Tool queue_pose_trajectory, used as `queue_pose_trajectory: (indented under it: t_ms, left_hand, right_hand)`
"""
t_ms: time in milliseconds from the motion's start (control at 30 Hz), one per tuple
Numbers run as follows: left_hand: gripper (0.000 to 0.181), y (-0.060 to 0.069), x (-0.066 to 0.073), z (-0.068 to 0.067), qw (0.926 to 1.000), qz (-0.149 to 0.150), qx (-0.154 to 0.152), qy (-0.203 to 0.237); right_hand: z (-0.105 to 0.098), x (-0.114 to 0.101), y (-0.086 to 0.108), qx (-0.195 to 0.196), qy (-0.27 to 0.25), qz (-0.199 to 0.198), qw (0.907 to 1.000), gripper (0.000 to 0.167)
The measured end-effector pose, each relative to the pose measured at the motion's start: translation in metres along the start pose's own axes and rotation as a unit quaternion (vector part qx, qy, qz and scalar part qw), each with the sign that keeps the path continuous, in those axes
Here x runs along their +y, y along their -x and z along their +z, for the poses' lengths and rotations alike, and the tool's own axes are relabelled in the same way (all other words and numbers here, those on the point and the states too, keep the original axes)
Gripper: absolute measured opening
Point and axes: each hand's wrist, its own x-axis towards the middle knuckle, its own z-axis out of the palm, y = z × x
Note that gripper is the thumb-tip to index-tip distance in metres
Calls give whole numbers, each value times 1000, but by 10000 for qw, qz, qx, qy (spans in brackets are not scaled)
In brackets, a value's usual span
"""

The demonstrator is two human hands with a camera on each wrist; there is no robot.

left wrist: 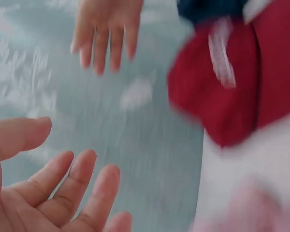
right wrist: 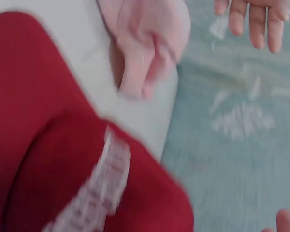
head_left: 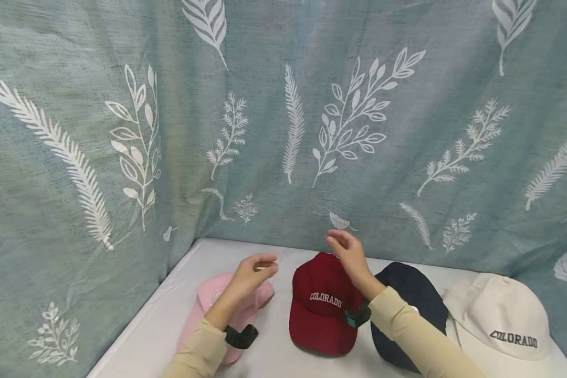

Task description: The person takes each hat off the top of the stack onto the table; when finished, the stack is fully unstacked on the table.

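Note:
Four caps lie in a row on a white table. My left hand (head_left: 251,274) is raised over the pink cap (head_left: 200,315), fingers loosely bent and holding nothing. Higher up, my right hand (head_left: 352,257) hovers above the back of the dark red cap (head_left: 323,310), which has COLORADO in white letters; that hand is empty too. Right of the red cap lies a navy cap (head_left: 406,283), partly hidden by my right forearm. At the far right is a cream cap (head_left: 505,315) with dark COLORADO lettering. In the left wrist view, my left fingers (left wrist: 87,188) are spread apart.
The white table (head_left: 274,341) ends against a grey-green curtain (head_left: 264,131) with white leaf prints, which hangs behind and at the left. A dark strap device sits on each wrist, such as the left wrist camera (head_left: 242,336).

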Motion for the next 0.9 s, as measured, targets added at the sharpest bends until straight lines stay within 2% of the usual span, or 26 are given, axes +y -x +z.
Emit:
queue_pose_trajectory:
  t_ms: [133, 200, 333, 467, 600, 733, 900]
  left_hand:
    - [31, 23, -15, -52, 9960, -46, 513, -727]
    - [32, 35, -23, -73, 9929, -260, 667, -949]
    - [37, 56, -40, -112, 9843, -754, 722, -1424]
    - [41, 74, -63, -139, 9772, -1042, 672, -1726]
    - [41, 87, -89, -148, 9719, -1355, 650, -1812]
    - [40, 96, -111, -145, 9633, -1672, 595, -2012]
    - [41, 100, -121, -138, 9583, -2020, 662, -1911]
  right_hand:
    - [35, -11, 9, -378, -185, -74, 9991, 32]
    - [52, -13, 12, -485, -231, 17, 9986, 31]
    - [86, 13, 11, -631, -272, 18, 9976, 31]
    - [117, 39, 15, -608, -59, -10, 9981, 29]
    - [139, 55, 23, -514, 341, 101, 9980, 25]
    - [153, 65, 31, -452, 789, 424, 9950, 23]
    - [165, 72, 36, -356, 1136, 889, 9889, 23]
